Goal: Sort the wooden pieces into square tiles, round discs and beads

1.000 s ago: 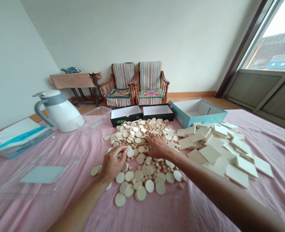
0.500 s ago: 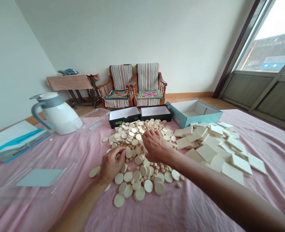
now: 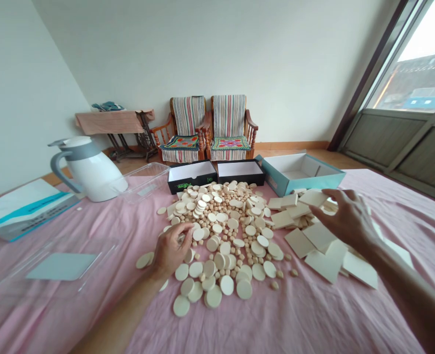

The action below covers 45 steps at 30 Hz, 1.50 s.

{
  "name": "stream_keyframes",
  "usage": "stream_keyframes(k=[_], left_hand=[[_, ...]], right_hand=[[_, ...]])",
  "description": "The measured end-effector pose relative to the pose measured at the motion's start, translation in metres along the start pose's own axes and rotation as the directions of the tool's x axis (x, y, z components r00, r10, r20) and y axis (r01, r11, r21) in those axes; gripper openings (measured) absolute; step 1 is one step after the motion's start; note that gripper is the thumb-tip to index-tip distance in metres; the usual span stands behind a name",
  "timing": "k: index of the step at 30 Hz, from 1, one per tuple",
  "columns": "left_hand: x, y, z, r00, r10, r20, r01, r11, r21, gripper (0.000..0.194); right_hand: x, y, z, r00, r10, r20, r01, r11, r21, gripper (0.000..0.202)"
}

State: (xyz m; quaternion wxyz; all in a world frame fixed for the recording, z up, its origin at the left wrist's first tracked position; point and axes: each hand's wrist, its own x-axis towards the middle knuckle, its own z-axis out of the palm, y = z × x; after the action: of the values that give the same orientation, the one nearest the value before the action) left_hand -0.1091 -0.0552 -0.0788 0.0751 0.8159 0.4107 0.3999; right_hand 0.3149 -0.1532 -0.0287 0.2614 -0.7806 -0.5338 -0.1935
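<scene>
My left hand (image 3: 172,250) rests at the left side of a heap of round wooden discs (image 3: 213,296). Its fingers are curled, and a pale piece shows partly beneath them; what they hold is hidden. Small wooden cubes (image 3: 235,255) are mixed among the discs. On the right, my right hand (image 3: 350,221) is over a pile of square wooden tiles (image 3: 326,260). Thumb and index finger are spread apart at the edges of one upper tile (image 3: 312,198); no firm grip shows.
Two black boxes (image 3: 192,178) and a teal box (image 3: 306,184) stand behind the heaps. To the left are a white thermos jug (image 3: 97,172), a clear plastic lid (image 3: 143,182), a clear tray (image 3: 60,266) and a white-blue carton (image 3: 25,209). A pink cloth (image 3: 262,324) covers the surface.
My right hand has moved right, from the middle of the discs to the tiles. More cubes show in the heap, some pieces lie further right, and several tiles have shifted. My left hand stayed put.
</scene>
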Motion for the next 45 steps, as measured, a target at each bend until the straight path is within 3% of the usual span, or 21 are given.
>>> stream_keyframes(k=[3,5,7,9,13,18,20,24,30,34,38,43,45], left_hand=[[0.0,0.0,0.0,1.0,-0.005,-0.001,0.005,1.0,0.006,0.019],[0.0,0.001,0.0,1.0,-0.008,-0.002,0.008,1.0,0.004,0.019],[0.0,0.002,-0.001,1.0,-0.009,0.001,0.009,1.0,-0.002,0.019],[0.0,0.002,-0.001,1.0,-0.008,0.002,0.008,1.0,-0.004,0.019],[0.001,0.002,-0.001,1.0,-0.017,-0.005,0.017,1.0,-0.002,0.019],[-0.001,0.001,-0.001,1.0,-0.03,0.006,0.03,1.0,-0.002,0.018],[-0.001,0.001,-0.001,0.999,-0.031,0.009,0.031,1.0,-0.004,0.018],[-0.002,0.002,-0.001,1.0,-0.029,0.005,0.029,0.999,-0.016,0.018],[-0.001,0.005,-0.002,0.999,-0.044,0.007,0.045,0.999,-0.027,0.017],[-0.001,0.003,-0.002,0.999,-0.042,0.014,0.042,0.999,-0.023,0.017],[-0.001,0.002,-0.001,0.999,-0.035,0.014,0.035,0.999,-0.02,0.018],[0.0,0.004,-0.002,0.999,-0.036,0.014,0.037,0.999,-0.029,0.018],[0.0,0.005,-0.003,0.999,-0.036,0.01,0.037,0.999,-0.027,0.018]], right_hand=[[0.001,0.009,0.003,0.996,0.09,-0.016,-0.091,0.992,-0.084,0.057],[0.002,-0.002,0.005,0.996,0.08,-0.042,-0.083,0.992,-0.093,0.054],[0.003,-0.025,0.008,0.999,-0.026,-0.04,0.026,1.0,-0.004,0.043],[0.002,-0.057,0.012,0.977,-0.213,0.028,0.205,0.963,0.173,0.033],[-0.003,-0.124,0.03,0.81,-0.546,0.213,0.406,0.785,0.469,0.033],[-0.002,-0.168,0.056,0.634,-0.66,0.402,0.53,0.75,0.395,0.025],[0.003,-0.173,0.063,0.618,-0.647,0.446,0.563,0.76,0.323,0.022],[0.013,-0.174,0.07,0.649,-0.584,0.488,0.569,0.798,0.199,0.025],[0.023,-0.184,0.074,0.647,-0.534,0.544,0.568,0.814,0.124,0.03],[0.025,-0.191,0.072,0.626,-0.516,0.585,0.553,0.822,0.133,0.039],[0.024,-0.187,0.07,0.62,-0.548,0.561,0.546,0.815,0.194,0.033],[0.028,-0.174,0.064,0.523,-0.603,0.602,0.517,0.786,0.339,0.027],[0.029,-0.173,0.063,0.548,-0.578,0.604,0.517,0.802,0.299,0.027]])
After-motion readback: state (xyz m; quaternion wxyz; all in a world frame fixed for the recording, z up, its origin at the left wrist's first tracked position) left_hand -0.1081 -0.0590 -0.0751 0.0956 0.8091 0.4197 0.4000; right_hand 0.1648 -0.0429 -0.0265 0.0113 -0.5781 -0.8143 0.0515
